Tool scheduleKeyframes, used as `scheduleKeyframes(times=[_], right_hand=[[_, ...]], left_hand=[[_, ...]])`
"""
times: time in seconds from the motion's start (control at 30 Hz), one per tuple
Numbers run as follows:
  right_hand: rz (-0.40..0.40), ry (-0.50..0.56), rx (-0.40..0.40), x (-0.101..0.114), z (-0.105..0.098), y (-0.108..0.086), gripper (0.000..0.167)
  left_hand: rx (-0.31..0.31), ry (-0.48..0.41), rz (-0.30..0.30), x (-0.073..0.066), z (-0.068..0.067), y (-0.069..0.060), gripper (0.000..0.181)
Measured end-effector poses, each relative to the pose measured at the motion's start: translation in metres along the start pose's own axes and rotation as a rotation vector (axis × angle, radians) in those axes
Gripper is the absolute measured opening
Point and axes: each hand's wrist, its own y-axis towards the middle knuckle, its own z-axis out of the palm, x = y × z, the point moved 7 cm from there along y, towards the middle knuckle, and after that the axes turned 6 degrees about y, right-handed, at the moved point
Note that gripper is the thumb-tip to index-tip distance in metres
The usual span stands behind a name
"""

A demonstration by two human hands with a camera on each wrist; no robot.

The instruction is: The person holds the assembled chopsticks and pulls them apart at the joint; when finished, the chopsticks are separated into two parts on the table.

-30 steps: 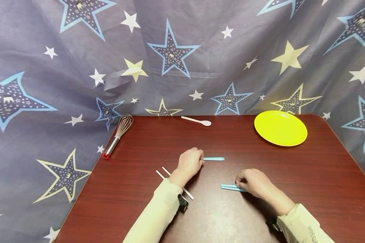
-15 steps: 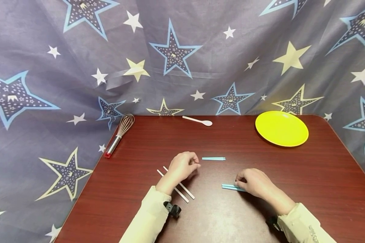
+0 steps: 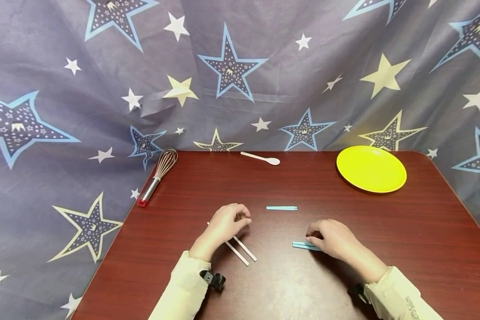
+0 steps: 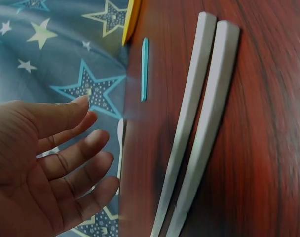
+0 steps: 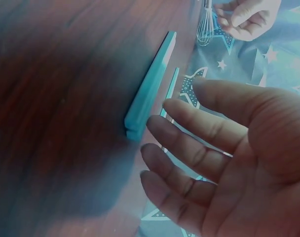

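My left hand [image 3: 222, 226] hovers with loosely bent fingers over two white chopsticks [image 4: 209, 108], which lie side by side at a slant; its forearm partly covers them in the head view. Nothing is in its grasp. A pair of light-blue chopsticks [image 3: 282, 208] lies farther off to the right of that hand. Nearer the front, a second blue pair [image 3: 302, 245] rests on the table, its right end hidden by my right hand [image 3: 336, 240]. In the right wrist view, that hand's relaxed fingers are apart from this blue pair [image 5: 150, 89].
On the wooden table [image 3: 208, 182], a whisk [image 3: 158, 175] lies along the left edge. A white spoon [image 3: 261, 158] sits at the back middle, and a yellow plate [image 3: 371, 169] at the back right. A star-patterned curtain [image 3: 232, 115] hangs behind.
My left hand has let go of the far blue chopsticks and drawn back to the left, over the white pair. The right hand has hardly moved.
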Motion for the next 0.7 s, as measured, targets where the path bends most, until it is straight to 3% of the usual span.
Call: scheduleKeyframes(times=[0.2, 0.4, 0.7], right_hand=[[-0.038, 0.005, -0.036, 0.002, -0.001, 0.001, 0.006], [-0.076, 0.011, -0.062, 0.005, -0.002, 0.002, 0.006], [-0.09, 0.014, -0.061, 0.007, -0.002, 0.002, 0.006]], left_hand=[[-0.018, 0.006, 0.009, 0.011, -0.004, -0.005, 0.008], [0.015, 0.012, 0.002, 0.019, -0.007, -0.013, 0.012], [0.042, 0.137, -0.019, 0.033, -0.009, -0.02, 0.011]])
